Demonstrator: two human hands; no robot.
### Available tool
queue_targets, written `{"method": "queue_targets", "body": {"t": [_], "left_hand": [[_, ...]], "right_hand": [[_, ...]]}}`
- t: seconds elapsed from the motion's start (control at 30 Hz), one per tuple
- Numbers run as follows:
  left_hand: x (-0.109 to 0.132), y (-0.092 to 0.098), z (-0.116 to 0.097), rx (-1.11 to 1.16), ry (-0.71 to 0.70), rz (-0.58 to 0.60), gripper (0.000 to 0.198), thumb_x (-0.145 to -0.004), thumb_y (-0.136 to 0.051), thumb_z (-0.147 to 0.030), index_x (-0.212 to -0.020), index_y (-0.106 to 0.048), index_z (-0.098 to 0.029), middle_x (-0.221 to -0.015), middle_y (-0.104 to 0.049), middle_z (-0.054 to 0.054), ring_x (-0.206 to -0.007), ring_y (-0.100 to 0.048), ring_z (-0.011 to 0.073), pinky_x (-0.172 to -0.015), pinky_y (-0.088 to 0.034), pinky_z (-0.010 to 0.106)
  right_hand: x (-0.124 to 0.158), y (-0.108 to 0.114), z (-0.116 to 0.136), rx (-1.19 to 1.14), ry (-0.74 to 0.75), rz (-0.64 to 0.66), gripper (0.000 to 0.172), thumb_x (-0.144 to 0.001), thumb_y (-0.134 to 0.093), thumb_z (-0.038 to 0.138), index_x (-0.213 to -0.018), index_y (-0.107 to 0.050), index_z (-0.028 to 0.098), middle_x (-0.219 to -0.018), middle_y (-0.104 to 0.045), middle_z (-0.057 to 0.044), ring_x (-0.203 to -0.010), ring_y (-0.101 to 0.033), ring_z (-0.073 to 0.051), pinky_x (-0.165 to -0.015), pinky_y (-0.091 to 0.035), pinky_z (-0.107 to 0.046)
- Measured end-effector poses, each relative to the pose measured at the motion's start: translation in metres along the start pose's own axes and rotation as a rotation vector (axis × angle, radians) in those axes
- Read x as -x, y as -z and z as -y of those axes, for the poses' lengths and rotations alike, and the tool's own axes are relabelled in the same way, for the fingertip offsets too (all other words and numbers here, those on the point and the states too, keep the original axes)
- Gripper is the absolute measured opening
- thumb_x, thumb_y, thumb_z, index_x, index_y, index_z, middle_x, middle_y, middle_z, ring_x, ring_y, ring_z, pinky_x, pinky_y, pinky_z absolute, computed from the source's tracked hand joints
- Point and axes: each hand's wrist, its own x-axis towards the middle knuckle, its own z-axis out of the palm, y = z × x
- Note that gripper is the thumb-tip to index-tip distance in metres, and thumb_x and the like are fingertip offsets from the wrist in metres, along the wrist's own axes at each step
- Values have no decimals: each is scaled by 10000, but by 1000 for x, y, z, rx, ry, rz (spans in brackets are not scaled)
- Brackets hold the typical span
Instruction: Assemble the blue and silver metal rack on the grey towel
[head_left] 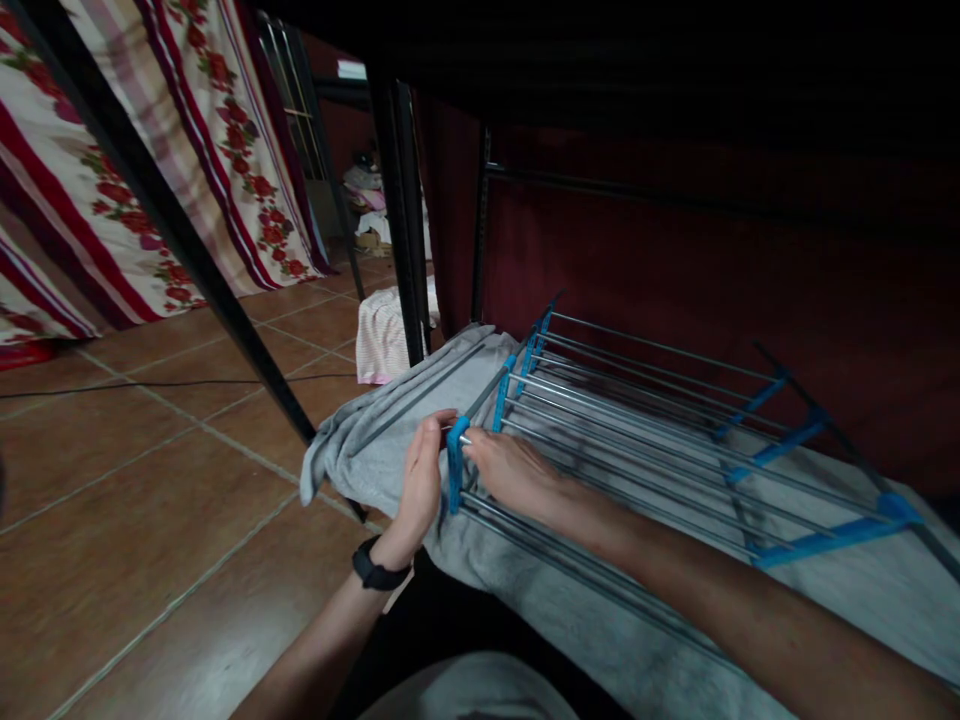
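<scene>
A rack of thin metal rods (637, 405) with blue plastic brackets lies across a grey blanket. At its near left corner stands a blue bracket (455, 470) with rods running into it. My left hand (422, 480), a black band on its wrist, is closed against the outer side of this bracket, its fingers curling behind the top. On the inner side, my right hand (510, 465) pinches the end of a metal rod right beside the bracket. The right fingertips are partly hidden. More blue brackets (840, 540) hold the rods at the far right end.
Black metal posts (401, 230) and a dark frame stand around and above the blanket (517, 590). A loose grey rod (420, 395) lies on it to the left. Beyond are a tiled floor (187, 500), a cable (187, 383), flowered curtains (217, 150) and a striped cloth (384, 335).
</scene>
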Motion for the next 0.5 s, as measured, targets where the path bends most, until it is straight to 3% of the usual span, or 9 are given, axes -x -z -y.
{"method": "queue_targets", "body": {"t": [0.07, 0.13, 0.5], "left_hand": [[-8, -10, 0, 65, 147, 97, 559, -952, -400, -606, -982, -722, -150, -1005, -731, 93, -1015, -663, 235, -972, -482, 372], [-9, -15, 2, 107, 210, 111, 609, -926, -409, -653, -935, -736, -140, -967, -747, 94, -1021, -669, 241, -1003, -464, 372], [-7, -14, 11, 120, 235, 134, 668, -898, -423, -708, -1018, -739, -132, -1058, -753, 108, -1104, -650, 252, -1050, -439, 380]], "right_hand": [[1, -2, 0, 3, -7, -17, 317, -1043, -324, 269, -1254, -542, 179, -1152, -702, -123, -1001, -697, -238, -814, -509, -333], [1, -3, -1, 11, -9, -21, 303, -1040, -345, 271, -1245, -546, 176, -1176, -695, -126, -1013, -694, -241, -814, -512, -334], [-3, -19, -8, 52, 4, -40, 321, -1026, -391, 282, -1295, -529, 171, -1209, -678, -137, -992, -700, -252, -842, -531, -361]]}}
